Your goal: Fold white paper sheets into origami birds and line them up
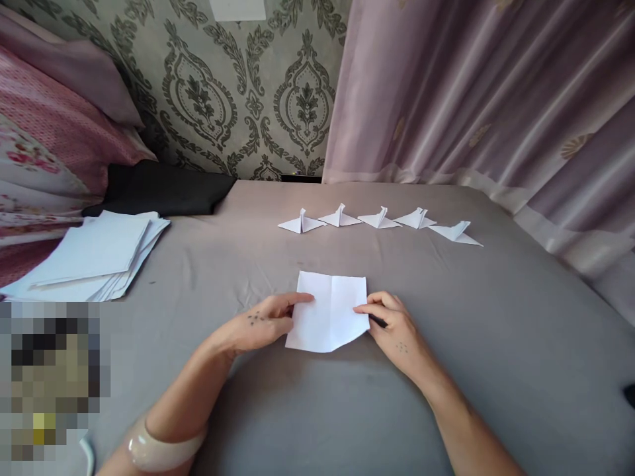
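A white sheet of paper (330, 317) with a vertical crease down its middle is held just over the grey cloth, its lower right edge lifted. My left hand (265, 322) grips the left edge, index finger lying on top. On the opposite edge, my right hand (394, 324) pinches the paper between fingers and thumb. Something small and dark (378, 320) shows beside the right fingers; I cannot tell what it is. Beyond the sheet, several folded white paper birds, one of them a paper bird (301, 223) at the left end, stand in a row.
A stack of white paper (94, 248) lies at the left, near a folded black cloth (163, 188). Grey cloth (317, 416) covers the surface. Patterned wallpaper and a pinkish curtain (421, 99) border the far side. The lower left corner is pixelated.
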The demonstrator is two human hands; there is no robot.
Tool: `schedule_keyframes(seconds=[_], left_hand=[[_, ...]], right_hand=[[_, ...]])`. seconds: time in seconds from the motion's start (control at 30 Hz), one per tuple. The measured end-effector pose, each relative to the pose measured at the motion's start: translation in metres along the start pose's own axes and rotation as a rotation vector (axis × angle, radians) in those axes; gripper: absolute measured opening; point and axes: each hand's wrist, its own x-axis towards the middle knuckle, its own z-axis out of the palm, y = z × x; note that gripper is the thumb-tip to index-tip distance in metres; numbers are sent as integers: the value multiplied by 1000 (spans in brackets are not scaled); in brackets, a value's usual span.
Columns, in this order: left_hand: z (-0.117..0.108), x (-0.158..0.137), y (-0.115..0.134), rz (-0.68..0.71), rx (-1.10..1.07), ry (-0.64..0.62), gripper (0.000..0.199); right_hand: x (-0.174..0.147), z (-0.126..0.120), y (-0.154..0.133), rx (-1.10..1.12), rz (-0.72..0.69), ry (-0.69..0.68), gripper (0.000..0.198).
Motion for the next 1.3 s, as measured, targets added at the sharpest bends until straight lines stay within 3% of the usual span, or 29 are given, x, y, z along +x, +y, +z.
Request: schedule_keyframes(seconds=[0.1, 0.17, 0.33, 0.43, 0.77, 1.1, 1.3], left_hand=[[-5, -2, -3, 10, 73, -94, 50], [-5, 0, -8, 37, 160, -60, 47], [6, 9, -19, 146, 401, 195, 27], [14, 13, -19, 100, 475, 358, 36], [32, 28, -26, 60, 577, 593, 37], [33, 32, -27, 46, 608, 620, 29], [35, 31, -29, 77, 697, 621, 31]], right_hand=[[0, 0, 1, -4, 36, 30, 21], [1, 1, 0, -5, 79, 34, 19], [2, 1, -3, -32, 148, 62, 29], [3, 2, -5, -50, 175, 103, 34], [9, 11, -12, -159, 251, 241, 31], [14, 11, -12, -171, 304, 209, 30], [14, 12, -8, -215, 236, 190, 32]])
